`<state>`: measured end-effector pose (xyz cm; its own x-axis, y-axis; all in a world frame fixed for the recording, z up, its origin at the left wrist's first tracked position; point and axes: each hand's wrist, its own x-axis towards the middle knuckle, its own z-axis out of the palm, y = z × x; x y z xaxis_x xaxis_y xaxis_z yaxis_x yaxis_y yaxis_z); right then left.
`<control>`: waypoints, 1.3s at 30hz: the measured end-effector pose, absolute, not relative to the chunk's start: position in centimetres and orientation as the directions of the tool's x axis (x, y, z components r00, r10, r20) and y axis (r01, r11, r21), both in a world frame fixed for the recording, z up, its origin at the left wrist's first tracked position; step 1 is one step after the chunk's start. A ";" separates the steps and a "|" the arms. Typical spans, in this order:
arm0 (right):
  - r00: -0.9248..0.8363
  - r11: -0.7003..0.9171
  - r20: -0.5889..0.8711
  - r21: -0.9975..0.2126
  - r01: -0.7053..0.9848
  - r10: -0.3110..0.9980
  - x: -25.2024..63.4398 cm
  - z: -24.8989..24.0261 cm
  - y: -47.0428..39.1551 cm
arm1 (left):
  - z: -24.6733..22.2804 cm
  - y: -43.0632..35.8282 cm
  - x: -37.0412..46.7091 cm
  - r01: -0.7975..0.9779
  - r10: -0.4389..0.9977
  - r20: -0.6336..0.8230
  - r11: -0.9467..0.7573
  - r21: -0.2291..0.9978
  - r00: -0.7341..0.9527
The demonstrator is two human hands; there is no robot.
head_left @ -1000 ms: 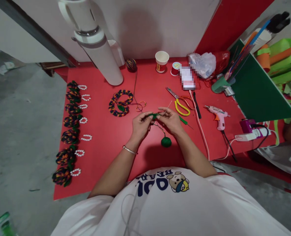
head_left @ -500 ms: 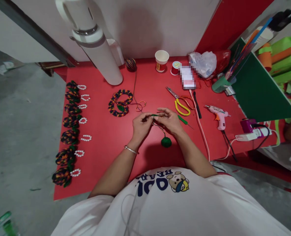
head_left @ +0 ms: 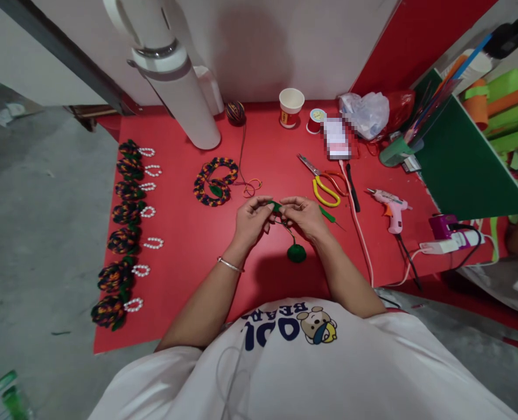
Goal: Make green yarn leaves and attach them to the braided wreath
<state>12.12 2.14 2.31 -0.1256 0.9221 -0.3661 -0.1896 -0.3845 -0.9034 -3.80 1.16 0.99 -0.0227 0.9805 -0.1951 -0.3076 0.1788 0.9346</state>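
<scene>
Between my two hands is a small green crocheted piece (head_left: 276, 206). My left hand (head_left: 254, 220) pinches its left side with thumb and finger, and my right hand (head_left: 305, 216) pinches the right side. A strand runs down from the fingers to a green yarn ball (head_left: 296, 252) on the table. Beyond my left hand lies a multicoloured braided strip (head_left: 213, 181), curled in a loop with a green leaf shape in it. A crochet hook with a green handle (head_left: 328, 214) rests just right of my right hand, and scissors (head_left: 322, 182) with yellow and orange handles lie behind it.
Several dark multicoloured yarn flowers (head_left: 123, 240) with bead loops line the left edge of the red table (head_left: 175, 280). A tall flask (head_left: 180, 87), a paper cup (head_left: 290, 108) and a multicoloured yarn ball (head_left: 235, 113) stand at the back. A pink glue gun (head_left: 392, 210) lies right, near cables.
My fingers have shifted on the green piece, and more of it shows between them. The fingers of my right hand have curled in closer. The view has moved slightly.
</scene>
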 end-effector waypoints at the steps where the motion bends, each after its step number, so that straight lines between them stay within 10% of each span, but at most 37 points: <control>1: -0.133 -0.384 -0.364 -0.903 -0.193 0.922 12.2 2.3 2.1 | 1.0 1.2 -3.8 -0.318 0.978 -0.207 0.192 0.928 -0.012; 6: -0.041 -0.310 -0.307 -0.942 -0.128 0.951 12.9 1.7 2.4 | 1.1 1.2 -3.7 -0.333 0.968 -0.239 0.202 0.921 -0.073; 14: 0.078 0.212 0.287 -0.840 0.500 0.955 13.0 1.7 1.8 | 1.0 1.2 -3.4 -0.289 0.962 -0.240 0.195 0.937 -0.129; 20: -0.172 0.376 0.340 -0.740 0.558 0.925 12.3 2.0 1.1 | 1.1 1.1 -3.3 -0.271 0.969 -0.215 0.176 0.947 -0.124; 39: -0.161 0.323 0.301 -0.632 0.704 0.940 12.2 0.9 1.4 | 1.3 1.0 -3.2 -0.269 0.971 -0.216 0.182 0.946 -0.101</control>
<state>12.22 1.38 0.88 -0.1610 0.9400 0.3009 0.7042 0.3230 -0.6323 -3.18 1.04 1.33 -0.1012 0.9711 -0.2161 -0.2689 0.1824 0.9457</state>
